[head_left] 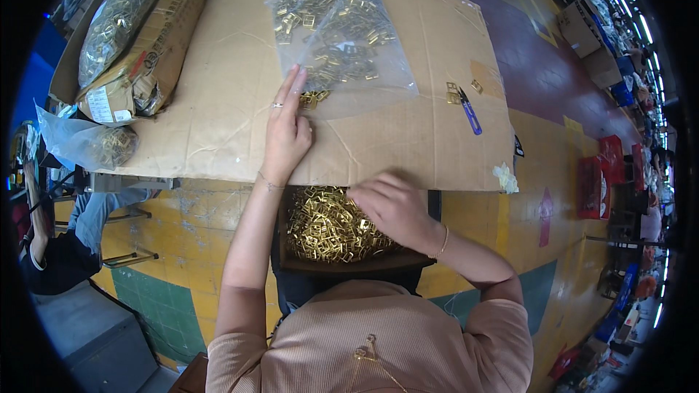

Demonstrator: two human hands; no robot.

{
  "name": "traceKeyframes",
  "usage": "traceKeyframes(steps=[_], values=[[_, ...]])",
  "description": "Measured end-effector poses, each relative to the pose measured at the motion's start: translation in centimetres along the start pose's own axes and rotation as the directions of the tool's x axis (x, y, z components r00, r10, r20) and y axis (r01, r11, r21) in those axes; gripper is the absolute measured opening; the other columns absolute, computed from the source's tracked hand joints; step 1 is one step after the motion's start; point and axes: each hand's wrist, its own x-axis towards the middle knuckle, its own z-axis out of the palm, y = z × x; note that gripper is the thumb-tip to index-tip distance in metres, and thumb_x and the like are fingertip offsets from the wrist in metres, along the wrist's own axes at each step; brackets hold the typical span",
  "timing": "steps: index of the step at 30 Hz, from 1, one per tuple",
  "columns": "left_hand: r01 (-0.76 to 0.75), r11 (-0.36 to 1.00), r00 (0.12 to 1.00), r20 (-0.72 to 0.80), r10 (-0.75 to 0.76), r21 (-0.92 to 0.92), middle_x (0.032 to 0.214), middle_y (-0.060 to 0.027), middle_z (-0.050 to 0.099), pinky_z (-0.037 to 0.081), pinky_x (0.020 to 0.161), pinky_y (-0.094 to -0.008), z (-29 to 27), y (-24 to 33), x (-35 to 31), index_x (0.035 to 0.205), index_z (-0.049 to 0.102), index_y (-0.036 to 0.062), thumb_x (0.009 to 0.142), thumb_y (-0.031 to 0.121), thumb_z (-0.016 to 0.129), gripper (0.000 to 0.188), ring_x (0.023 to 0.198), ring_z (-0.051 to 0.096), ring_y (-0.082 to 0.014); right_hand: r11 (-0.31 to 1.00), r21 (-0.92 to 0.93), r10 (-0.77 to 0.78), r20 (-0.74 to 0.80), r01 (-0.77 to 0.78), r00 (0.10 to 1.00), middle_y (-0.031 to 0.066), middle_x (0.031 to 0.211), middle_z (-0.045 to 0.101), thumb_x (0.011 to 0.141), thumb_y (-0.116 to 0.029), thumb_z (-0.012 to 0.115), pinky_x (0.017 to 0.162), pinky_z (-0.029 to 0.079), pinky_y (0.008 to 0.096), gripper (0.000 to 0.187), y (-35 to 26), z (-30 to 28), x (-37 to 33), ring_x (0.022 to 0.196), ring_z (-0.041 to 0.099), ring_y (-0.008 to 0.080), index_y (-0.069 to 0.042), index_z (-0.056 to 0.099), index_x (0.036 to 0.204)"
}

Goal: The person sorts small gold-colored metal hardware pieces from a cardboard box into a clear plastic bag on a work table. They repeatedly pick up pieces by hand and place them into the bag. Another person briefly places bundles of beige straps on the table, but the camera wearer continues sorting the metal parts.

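My left hand [287,131] lies on the cardboard-covered table [226,87] with its fingers stretched out. Its fingertips touch the lower left edge of a clear plastic bag [342,36] holding many gold-coloured metal buckles. Just right of those fingers, a small cluster of loose buckles [313,99] shows at the bag's near edge. Over the right side of an open box [364,267] hovers my right hand [397,211], fingers curled together; whatever they may pinch is hidden. A heap of gold rectangular buckles [328,225] fills that box, which sits at my lap below the table edge.
Blue-handled thread snips [470,113] lie at the table's right beside a few buckles [453,92]. A worn carton [156,44] with a full bag [120,22] on it stands at the left, near a smaller bag [109,144]. Another person's legs [102,218] show at left.
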Motion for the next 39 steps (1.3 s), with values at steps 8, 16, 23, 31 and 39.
traceKeyframes(steps=[8,16,23,31,39], values=[[0.004,1.0,1.0,-0.007,-0.004,-0.016,0.156,-0.0201,0.04,0.036,0.116,-0.0418,-0.1,0.1,0.1,0.149,0.044,0.005,0.074,-0.015,0.041,0.078,0.143,0.04,-0.0376,1.0,0.023,0.025,-0.223,-0.02,0.974,0.0127,0.093,0.071,0.09,-0.008,0.065,0.08,0.054,0.0415,0.01,6.0,3.2,11.0,0.089,0.067,0.0315,-0.004,0.069,0.097],[-0.002,1.0,1.0,-0.031,0.003,0.017,0.155,-0.0219,0.04,0.03,0.119,-0.045,0.0,0.0,0.0,0.15,0.044,0.0048,0.074,-0.014,0.043,0.078,0.144,0.037,-0.0397,0.971,-0.188,-0.173,-0.127,0.148,0.977,0.0091,0.095,0.073,0.083,-0.007,0.063,0.086,0.054,0.0403,0.017,9.1,4.4,13.8,0.099,0.068,0.0274,-0.006,0.072,0.099],[-0.005,1.0,1.0,-0.027,0.005,0.007,0.155,-0.0204,0.04,0.031,0.119,-0.0447,0.2,0.0,0.1,0.15,0.044,0.0052,0.074,-0.015,0.043,0.079,0.145,0.036,-0.0394,0.992,-0.107,-0.087,-0.164,0.07,0.983,0.0078,0.1,0.071,0.082,-0.003,0.071,0.085,0.054,0.0393,0.018,9.2,1.4,9.4,0.093,0.067,0.0274,-0.006,0.075,0.099],[0.011,1.0,1.0,-0.025,-0.011,0.001,0.155,-0.0203,0.039,0.033,0.117,-0.043,0.1,0.0,0.1,0.15,0.044,0.0064,0.074,-0.015,0.042,0.079,0.144,0.037,-0.0383,0.995,0.025,0.096,-0.101,-0.094,0.99,0.0092,0.096,0.067,0.086,-0.003,0.069,0.086,0.052,0.0388,0.015,8.5,0.3,8.9,0.095,0.064,0.0284,-0.004,0.073,0.1],[0.019,1.0,0.999,-0.028,-0.019,0.002,0.156,-0.0195,0.039,0.043,0.105,-0.0387,0.0,0.1,0.0,0.15,0.044,0.008,0.075,-0.015,0.042,0.079,0.139,0.043,-0.0371,0.993,-0.091,0.084,0.064,-0.078,0.994,0.0097,0.095,0.066,0.088,-0.003,0.066,0.081,0.052,0.0391,0.014,9.3,-1.6,8.0,0.09,0.065,0.0293,-0.004,0.072,0.101]])
